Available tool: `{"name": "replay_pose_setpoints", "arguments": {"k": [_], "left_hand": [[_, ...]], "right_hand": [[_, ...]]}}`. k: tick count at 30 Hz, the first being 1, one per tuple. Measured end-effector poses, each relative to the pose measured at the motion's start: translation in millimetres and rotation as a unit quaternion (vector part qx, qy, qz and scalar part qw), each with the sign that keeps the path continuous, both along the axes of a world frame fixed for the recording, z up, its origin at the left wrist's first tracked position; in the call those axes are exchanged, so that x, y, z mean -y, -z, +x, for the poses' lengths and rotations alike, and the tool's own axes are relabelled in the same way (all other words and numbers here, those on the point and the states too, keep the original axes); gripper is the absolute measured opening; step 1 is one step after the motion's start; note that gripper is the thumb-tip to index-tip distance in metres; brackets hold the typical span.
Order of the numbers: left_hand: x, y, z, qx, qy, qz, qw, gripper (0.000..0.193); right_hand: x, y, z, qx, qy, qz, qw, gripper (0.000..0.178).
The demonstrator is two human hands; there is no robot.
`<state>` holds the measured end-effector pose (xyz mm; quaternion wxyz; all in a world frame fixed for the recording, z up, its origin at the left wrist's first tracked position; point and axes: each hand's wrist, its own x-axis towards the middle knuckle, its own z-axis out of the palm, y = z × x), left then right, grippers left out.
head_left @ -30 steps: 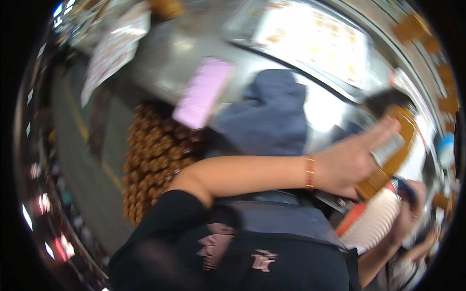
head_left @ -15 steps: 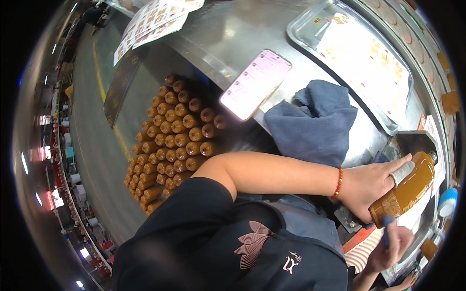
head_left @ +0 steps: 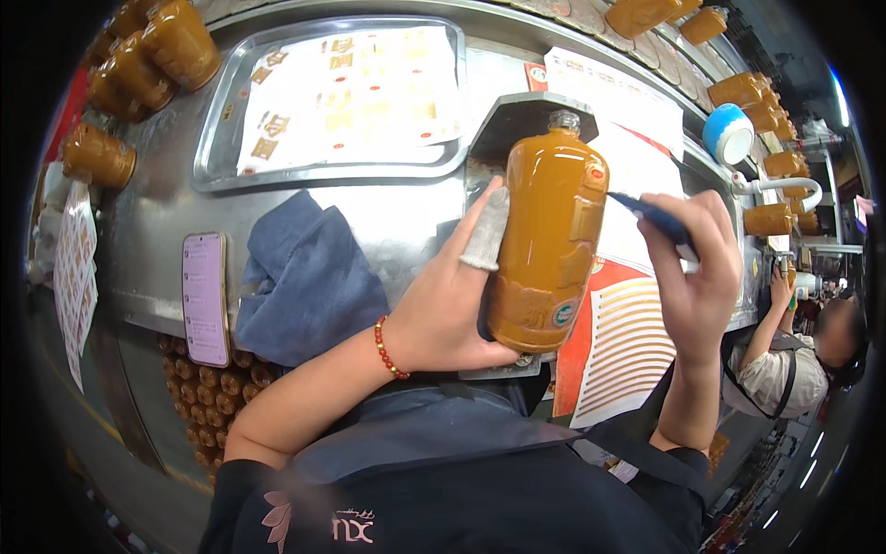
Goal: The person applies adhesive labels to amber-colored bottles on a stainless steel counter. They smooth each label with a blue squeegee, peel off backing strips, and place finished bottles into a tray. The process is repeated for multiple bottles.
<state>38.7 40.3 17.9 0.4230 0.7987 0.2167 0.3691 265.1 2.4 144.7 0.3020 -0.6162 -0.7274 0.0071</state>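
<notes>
An amber-brown glass bottle (head_left: 549,231) with raised patterns and small round stickers lies in front of me, its clear neck against a dark metal holder (head_left: 498,129). My left hand (head_left: 438,309) grips it from the left, thumb by the base and fingers along the side; one finger wears a whitish fabric sleeve. On the other side, my right hand (head_left: 692,268) is closed round a slim dark blue pointed tool (head_left: 660,220), possibly tweezers. Its tip is close to the bottle's right edge near a red sticker; whether it touches, I cannot tell.
A metal tray (head_left: 208,152) holds sticker sheets (head_left: 360,97). Left of the bottle lie a blue cloth (head_left: 309,277) and a phone (head_left: 205,295). Striped sticker backing (head_left: 623,342) lies at right. More brown bottles (head_left: 180,42) stand around; a co-worker (head_left: 780,369) is at far right.
My view has swung right, bringing the bottle to the middle. The right hand has gone from beside the bottle's base to its upper right side; the left still holds the bottle.
</notes>
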Motion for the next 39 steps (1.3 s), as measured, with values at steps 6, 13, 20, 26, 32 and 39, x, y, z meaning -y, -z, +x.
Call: {"name": "replay_pose_setpoints", "arguments": {"k": [6, 13, 20, 26, 32, 39], "left_hand": [[-5.0, -3.3, 1.5, 0.001, 0.014, -0.013, 1.0, 0.123], [-5.2, -1.2, 1.0, -0.019, 0.001, 0.011, 1.0, 0.125], [0.0, 5.8, 4.0, -0.022, -0.035, 0.058, 0.997, 0.13], [0.4, 12.1, 4.7, -0.011, -0.018, 0.042, 0.999, 0.125], [1.2, 14.9, 1.2, -0.033, -0.012, 0.026, 0.999, 0.124], [2.0, 15.2, 0.7, -0.091, 0.01, -0.007, 0.996, 0.125]], "right_hand": [[-19.8, -2.1, 11.4, -0.083, -0.031, -0.07, 0.994, 0.029], [-42.4, 1.3, 31.0, 0.067, -0.076, 0.063, 0.993, 0.038], [76.9, 49.2, -28.5, 0.031, -0.234, 0.032, 0.971, 0.037], [80.7, 58.2, -37.7, -0.359, 0.118, -0.096, 0.921, 0.025], [84.8, 84.3, -14.6, -0.424, 0.22, -0.086, 0.874, 0.017], [86.6, 101.7, -3.1, -0.468, 0.204, -0.116, 0.852, 0.023]]}}
